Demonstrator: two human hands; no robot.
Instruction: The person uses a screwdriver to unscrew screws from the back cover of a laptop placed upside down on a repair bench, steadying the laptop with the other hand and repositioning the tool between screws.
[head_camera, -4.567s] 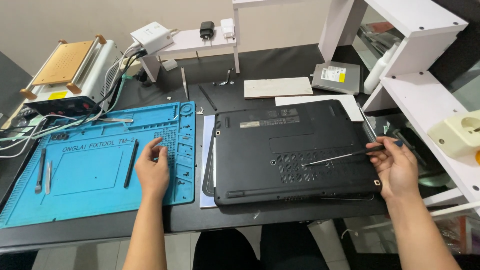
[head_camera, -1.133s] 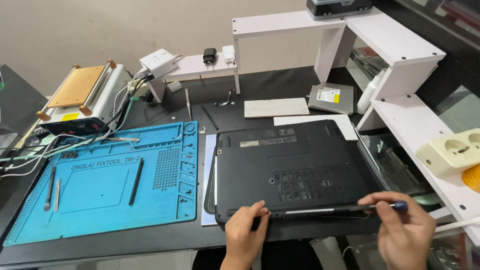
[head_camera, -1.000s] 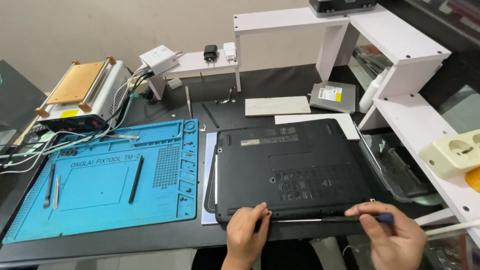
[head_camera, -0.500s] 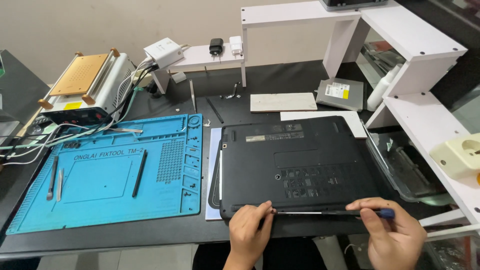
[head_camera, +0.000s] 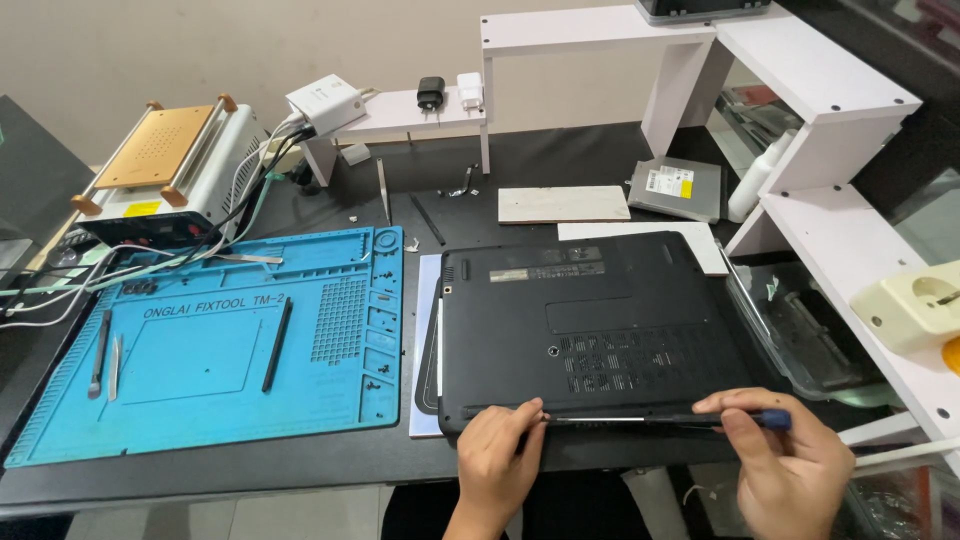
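1. A black laptop lies upside down on a dark desk, its base facing up, just right of a blue silicone repair mat. Its long side runs left to right, and the near long edge is the one closest to the person.
2. The right hand is closed around the blue handle of a long thin screwdriver, pinched between thumb and fingers.
3. The screwdriver lies nearly flat along the laptop's near edge. Its shaft runs leftward from the right hand, parallel to that edge, and its tip ends at the fingertips of the left hand.
4. The left hand rests on the near edge, left of centre, fingers curled down and pressing where the tip meets the case. It grasps nothing; it only touches the laptop and the tool tip.
5. So the working point lies to the left of the right hand's grip, and the left hand is the nearer one to it.
6. Well apart, on the mat, lie a black spudger and tweezers, both pointing away from the person.
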